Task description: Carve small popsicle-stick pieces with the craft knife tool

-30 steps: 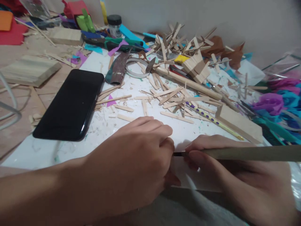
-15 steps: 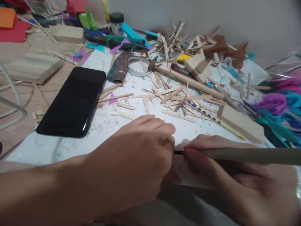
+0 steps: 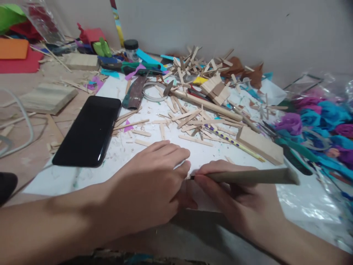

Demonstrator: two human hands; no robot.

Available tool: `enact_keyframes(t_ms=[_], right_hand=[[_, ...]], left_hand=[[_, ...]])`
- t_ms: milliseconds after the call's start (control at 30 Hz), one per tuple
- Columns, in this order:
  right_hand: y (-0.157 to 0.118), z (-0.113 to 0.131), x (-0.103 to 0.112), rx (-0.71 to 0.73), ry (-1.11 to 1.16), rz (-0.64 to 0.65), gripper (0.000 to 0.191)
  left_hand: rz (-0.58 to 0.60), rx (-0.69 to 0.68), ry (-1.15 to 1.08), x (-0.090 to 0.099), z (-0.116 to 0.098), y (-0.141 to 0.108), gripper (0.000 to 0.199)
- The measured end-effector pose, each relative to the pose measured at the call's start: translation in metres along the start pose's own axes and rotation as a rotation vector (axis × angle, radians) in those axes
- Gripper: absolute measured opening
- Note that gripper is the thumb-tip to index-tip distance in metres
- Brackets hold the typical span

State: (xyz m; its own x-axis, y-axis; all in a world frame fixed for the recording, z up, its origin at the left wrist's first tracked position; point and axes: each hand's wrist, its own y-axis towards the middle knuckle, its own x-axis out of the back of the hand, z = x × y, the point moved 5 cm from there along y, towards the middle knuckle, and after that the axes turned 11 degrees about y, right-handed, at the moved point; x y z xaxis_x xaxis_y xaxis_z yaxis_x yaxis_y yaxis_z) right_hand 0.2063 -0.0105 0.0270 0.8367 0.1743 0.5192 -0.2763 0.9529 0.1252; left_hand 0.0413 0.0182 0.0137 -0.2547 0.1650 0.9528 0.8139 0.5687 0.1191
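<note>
My right hand [image 3: 248,202] is closed around a wooden-handled tool [image 3: 256,176], pinching it near its thin dark metal shaft. The handle lies almost level and points to the right. Its working tip is hidden at my left hand [image 3: 154,180], whose fingers are curled down over the front edge of the white paper [image 3: 124,180]. Whatever those fingers grip is covered by the hand itself. Beyond the hands lie loose craft sticks [image 3: 195,140], a yellow pencil with purple dots [image 3: 234,142] and a pale wood block [image 3: 260,144].
A black phone [image 3: 88,130] lies to the left. Further back are a wooden-handled blade [image 3: 204,103], a roll of tape [image 3: 156,91], a lidded jar [image 3: 131,49] and a heap of sticks [image 3: 190,66]. Green-handled pliers [image 3: 298,156] and crepe paper flowers [image 3: 311,116] sit at right.
The camera view has shifted, so the table things appear lower and those on the right further left. My hands remain close together, and the far end of the tool's handle now shows.
</note>
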Motion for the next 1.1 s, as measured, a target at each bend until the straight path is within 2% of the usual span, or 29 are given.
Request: enact_keyframes(t_ms=[67,133,200,300,367,467,567,700,833,967,1100], right_hand=[[0.000,0.001,0.001,-0.042,0.008,0.046,0.022],[-0.002,0.005,0.005,-0.060,-0.004,0.039,0.014],[-0.007,0.013,0.017,-0.038,-0.029,-0.068,0.005],[-0.016,0.024,0.037,-0.008,-0.116,-0.308,0.007],[-0.016,0.029,0.043,-0.003,-0.188,-0.367,0.010],[-0.005,0.034,0.041,0.044,-0.226,-0.273,0.023],[0.007,0.039,0.035,0.110,-0.205,-0.168,0.026],[0.009,0.039,0.032,0.083,-0.228,-0.185,0.036],[0.000,0.039,0.028,0.046,-0.306,-0.164,0.034],[-0.013,0.032,0.030,-0.073,-0.229,-0.261,0.027],[-0.031,0.019,0.037,-0.187,-0.019,-0.464,0.016]], left_hand=[[-0.007,-0.004,-0.013,0.001,0.000,0.001,0.012],[-0.007,-0.003,-0.018,0.001,-0.001,0.002,0.018],[-0.005,-0.004,-0.025,0.001,-0.001,0.002,0.026],[-0.008,0.001,-0.055,0.001,-0.001,0.001,0.031],[-0.015,0.000,-0.059,0.003,-0.001,0.001,0.032],[-0.021,-0.012,-0.027,0.004,-0.001,0.000,0.036],[-0.015,-0.012,-0.015,0.005,-0.001,0.000,0.034],[-0.025,-0.023,-0.023,0.005,-0.001,0.000,0.030],[-0.037,-0.012,-0.010,0.004,-0.001,-0.001,0.031],[-0.039,-0.015,-0.004,0.003,0.000,-0.003,0.034],[-0.015,-0.002,0.013,0.002,-0.001,-0.002,0.033]])
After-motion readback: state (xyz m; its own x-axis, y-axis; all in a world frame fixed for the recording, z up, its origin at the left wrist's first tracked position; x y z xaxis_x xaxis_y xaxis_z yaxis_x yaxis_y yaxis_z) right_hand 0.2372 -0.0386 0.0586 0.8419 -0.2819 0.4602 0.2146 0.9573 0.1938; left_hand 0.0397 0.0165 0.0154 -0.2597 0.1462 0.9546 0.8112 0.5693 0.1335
